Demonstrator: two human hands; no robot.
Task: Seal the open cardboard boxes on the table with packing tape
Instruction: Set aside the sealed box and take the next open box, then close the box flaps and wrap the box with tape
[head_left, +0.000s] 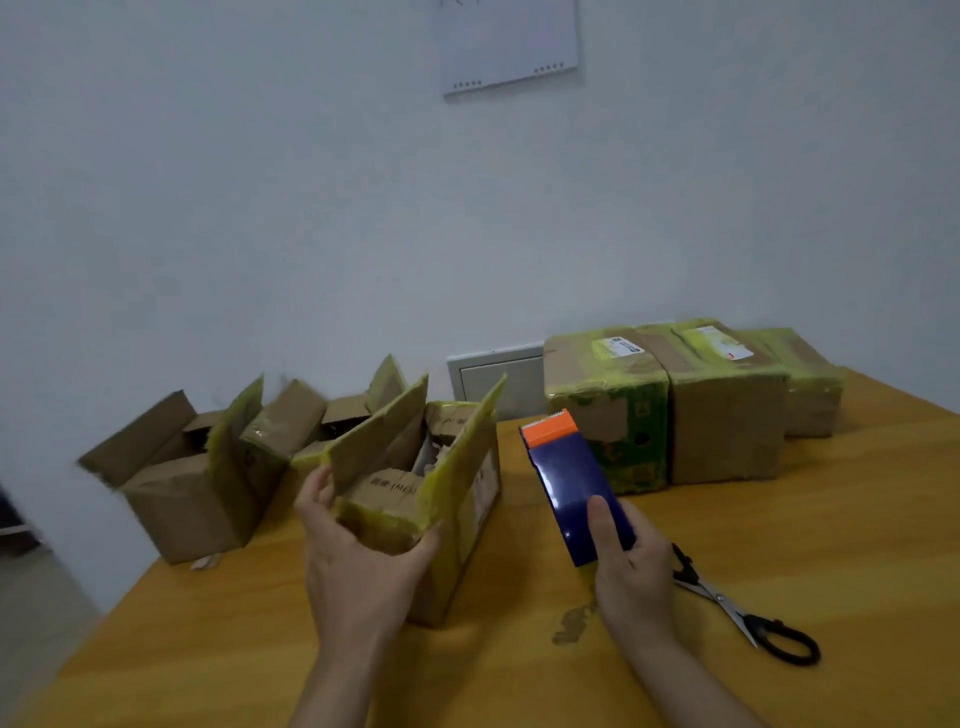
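An open cardboard box (467, 499) with yellow tape remnants stands in the middle of the table, its long flaps upright. My left hand (358, 566) grips its near end, thumb on the left side and fingers round the right corner. My right hand (631, 571) holds a blue tape dispenser (569, 480) with an orange cutter end, raised just right of that box. Two more open boxes sit to the left: one (182, 499) at the table's left edge, another (343, 415) behind.
Three closed boxes wrapped in yellow-green tape (608, 410), (727, 415), (810, 384) stand in a row at the back right. Black-handled scissors (748, 613) lie on the wooden table (831, 519) right of my right hand. A wall is close behind.
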